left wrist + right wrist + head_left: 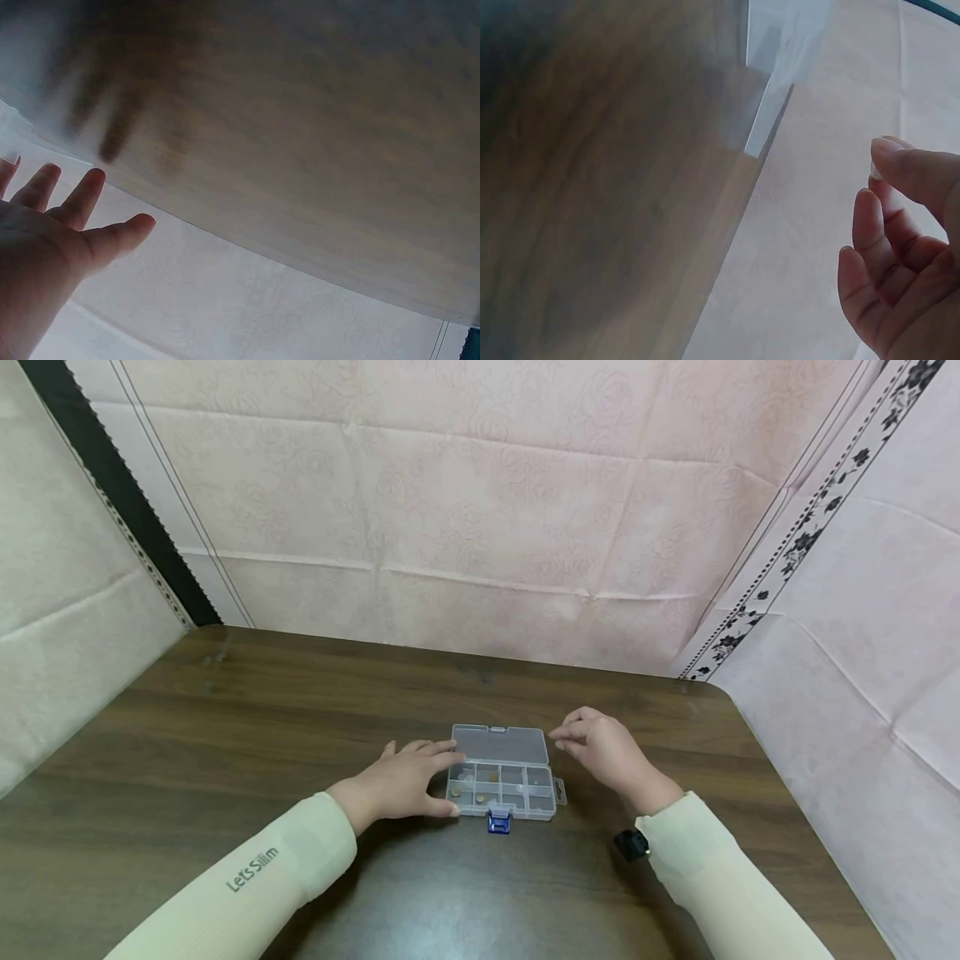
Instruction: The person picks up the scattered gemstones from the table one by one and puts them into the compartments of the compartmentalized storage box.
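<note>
A clear plastic compartment box (501, 789) lies on the table with its lid (501, 745) folded back and a blue latch (498, 822) at the front. Small round pieces (481, 798) and other tiny bits sit in several compartments. My left hand (405, 783) rests at the box's left end, fingers spread and fairly straight, fingertips over its left edge and the thumb by the front corner. Off the box's right side, my right hand (603, 749) is raised, pinching a tiny white piece (875, 172) between thumb and forefinger; its kind is too small to tell.
The box stands on a dark wood-patterned table (300, 710). A hanging tab (560, 791) juts from the box's right end. Pale patterned cloth (480, 510) hangs behind the table and at both sides. A black device (631, 844) is at the right wrist.
</note>
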`<state>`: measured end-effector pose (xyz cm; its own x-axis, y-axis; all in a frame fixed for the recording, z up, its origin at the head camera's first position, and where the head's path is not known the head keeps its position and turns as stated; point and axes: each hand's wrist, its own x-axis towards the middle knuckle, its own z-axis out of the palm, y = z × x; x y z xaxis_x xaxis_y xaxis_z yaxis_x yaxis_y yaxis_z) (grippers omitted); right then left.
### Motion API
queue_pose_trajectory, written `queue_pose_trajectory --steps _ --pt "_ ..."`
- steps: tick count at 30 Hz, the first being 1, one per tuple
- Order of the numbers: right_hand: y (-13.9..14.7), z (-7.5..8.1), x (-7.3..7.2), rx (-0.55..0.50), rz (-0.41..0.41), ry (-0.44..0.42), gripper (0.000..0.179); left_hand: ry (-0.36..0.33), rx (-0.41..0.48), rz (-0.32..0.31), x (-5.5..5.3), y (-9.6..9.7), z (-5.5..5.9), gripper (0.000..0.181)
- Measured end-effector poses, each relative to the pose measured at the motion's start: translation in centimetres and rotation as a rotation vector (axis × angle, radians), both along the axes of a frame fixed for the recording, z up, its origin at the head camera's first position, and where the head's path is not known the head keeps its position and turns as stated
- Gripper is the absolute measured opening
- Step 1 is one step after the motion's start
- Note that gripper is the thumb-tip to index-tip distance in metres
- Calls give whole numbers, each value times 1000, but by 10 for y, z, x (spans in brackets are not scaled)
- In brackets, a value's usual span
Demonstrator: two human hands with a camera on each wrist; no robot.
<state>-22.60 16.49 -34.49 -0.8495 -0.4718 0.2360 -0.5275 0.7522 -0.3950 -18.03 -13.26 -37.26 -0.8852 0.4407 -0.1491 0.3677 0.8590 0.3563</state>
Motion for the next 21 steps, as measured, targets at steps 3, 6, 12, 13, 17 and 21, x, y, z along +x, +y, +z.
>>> queue_pose_trajectory --steps 3,6,12,13,17,21 --pt "-2 0 4 -2 9 -5 14 1 -3 0 0 0 0 76" --pt "-3 -1 8 6 12 -17 14 1 -8 0 0 0 0 76" --pt "-8 0 15 2 36 -29 13 0 -12 -3 0 0 0 76" --pt "-8 0 16 -1 45 -30 13 -1 -11 -3 0 0 0 76" --pt "-10 -1 20 3 78 -21 15 -3 -9 -3 0 0 0 76" --pt "-13 -2 24 16 99 -9 15 -2 -12 -3 0 0 1 76"
